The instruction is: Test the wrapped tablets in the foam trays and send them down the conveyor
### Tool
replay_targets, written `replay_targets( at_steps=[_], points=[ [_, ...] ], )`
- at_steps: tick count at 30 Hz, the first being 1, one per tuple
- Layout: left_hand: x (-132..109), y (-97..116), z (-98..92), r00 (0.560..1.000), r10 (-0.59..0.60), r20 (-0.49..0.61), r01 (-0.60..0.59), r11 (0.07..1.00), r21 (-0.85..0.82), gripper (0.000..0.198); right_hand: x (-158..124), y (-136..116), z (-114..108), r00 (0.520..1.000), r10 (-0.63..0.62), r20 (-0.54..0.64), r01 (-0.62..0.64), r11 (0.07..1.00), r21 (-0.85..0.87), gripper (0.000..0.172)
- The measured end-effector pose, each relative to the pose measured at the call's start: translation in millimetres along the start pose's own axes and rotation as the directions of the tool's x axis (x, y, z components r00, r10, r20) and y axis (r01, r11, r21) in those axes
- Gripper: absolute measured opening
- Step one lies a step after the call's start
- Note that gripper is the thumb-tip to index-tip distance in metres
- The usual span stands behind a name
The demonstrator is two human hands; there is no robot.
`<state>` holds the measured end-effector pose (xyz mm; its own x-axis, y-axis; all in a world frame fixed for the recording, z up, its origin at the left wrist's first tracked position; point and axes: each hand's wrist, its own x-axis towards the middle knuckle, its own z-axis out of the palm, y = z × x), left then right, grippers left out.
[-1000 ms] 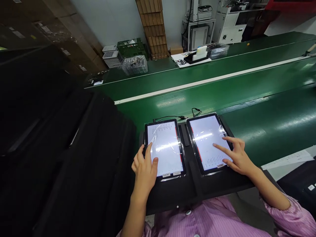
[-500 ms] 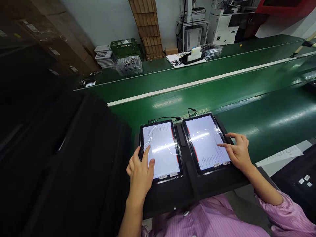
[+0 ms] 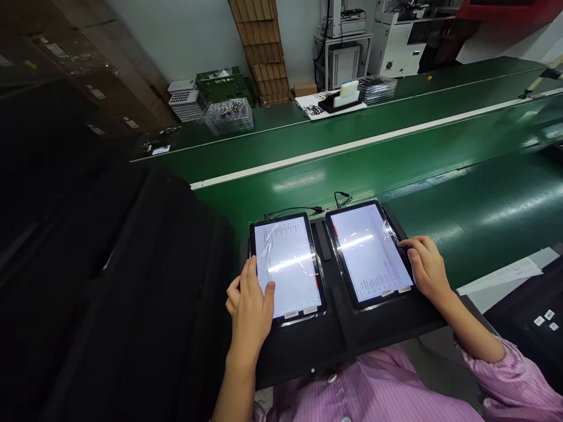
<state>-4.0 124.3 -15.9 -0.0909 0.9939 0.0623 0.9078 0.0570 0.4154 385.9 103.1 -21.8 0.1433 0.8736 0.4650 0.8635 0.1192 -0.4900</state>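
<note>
Two lit tablets lie side by side on a black holder in front of me. Both screens show white pages with text and are covered in clear film. My left hand rests on the lower left corner of the left tablet, thumb on the screen and fingers curled along its left edge. My right hand lies at the right edge of the right tablet, fingers loosely bent and pressing on the bezel. Neither hand lifts a tablet.
Thin black cables run from the tablets' far ends onto the green conveyor belt. A large black block fills the left. Trays, crates and a white device stand on the far side. A paper sheet lies at right.
My right hand slid from the middle of the right screen out to its right edge. My left hand's fingers drew down and curled at the left tablet's edge. The view shifted slightly.
</note>
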Motion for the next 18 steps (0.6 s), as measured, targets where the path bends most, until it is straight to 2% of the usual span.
replay_targets(
  at_steps=[4,7,13,18],
  points=[
    [0,1,-2.3,1.000,-0.019,0.011,0.019,1.000,0.001,0.072,1,1,1,0.999,0.031,0.021,-0.032,0.999,0.035,0.050],
    [0,5,-3.2,1.000,-0.025,-0.013,0.025,0.999,-0.025,0.073,1,2,4,0.998,0.049,0.035,-0.049,0.999,0.009,0.050],
    [0,7,-6.4,1.000,-0.028,0.007,0.028,0.996,-0.090,0.074,4,6,10,0.997,0.059,0.058,-0.056,0.997,-0.055,0.060],
    [1,-4,-11.5,0.999,-0.034,0.028,0.040,0.970,-0.240,0.063,14,8,3,0.980,0.099,0.174,-0.123,0.983,0.133,0.057]
  ],
)
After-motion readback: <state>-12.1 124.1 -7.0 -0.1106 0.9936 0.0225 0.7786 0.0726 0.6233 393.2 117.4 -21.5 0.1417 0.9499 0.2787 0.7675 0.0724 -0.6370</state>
